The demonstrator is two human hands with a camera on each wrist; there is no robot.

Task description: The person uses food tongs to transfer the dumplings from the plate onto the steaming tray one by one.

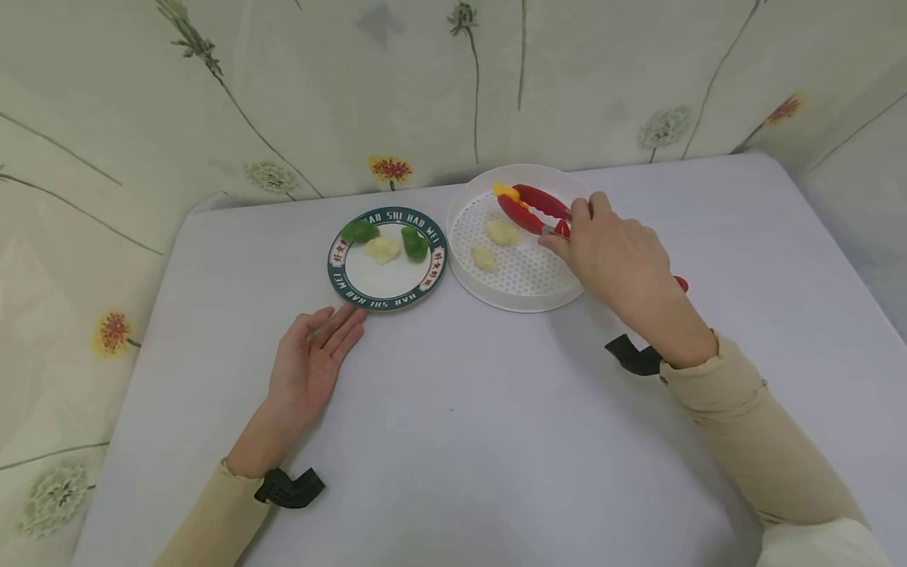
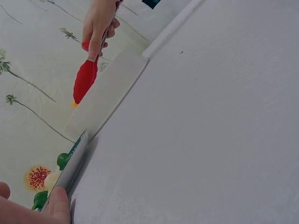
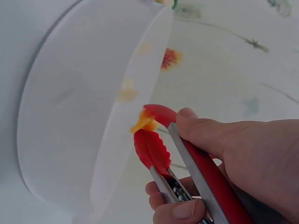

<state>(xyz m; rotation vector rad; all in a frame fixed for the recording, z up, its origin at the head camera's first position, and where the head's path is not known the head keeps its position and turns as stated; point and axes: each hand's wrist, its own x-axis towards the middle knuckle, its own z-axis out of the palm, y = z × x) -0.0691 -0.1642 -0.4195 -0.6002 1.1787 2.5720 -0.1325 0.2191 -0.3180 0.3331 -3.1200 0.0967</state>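
Red-tipped tongs (image 3: 201, 172) are gripped in my right hand (image 1: 616, 252), thumb on one arm and fingers round the other. A small yellow-orange piece (image 3: 145, 121) is pinched between the tong tips, over the far part of a round white steamer basket (image 1: 524, 303) with a perforated bottom. Two pale yellow pieces (image 1: 502, 231) lie in the basket. My left hand (image 1: 308, 362) has its fingers straight, fingertips at the near rim of a green-bordered plate (image 1: 375, 303). That plate holds two green pieces (image 1: 414, 244) and a pale one (image 1: 383, 250).
Plate and basket stand side by side near the back edge of a table with a white cloth (image 1: 453, 441). Behind it hangs a flower-patterned curtain (image 1: 425, 79). A black strap piece (image 1: 290, 488) sticks out at the left wrist, another (image 1: 633, 356) at the right.
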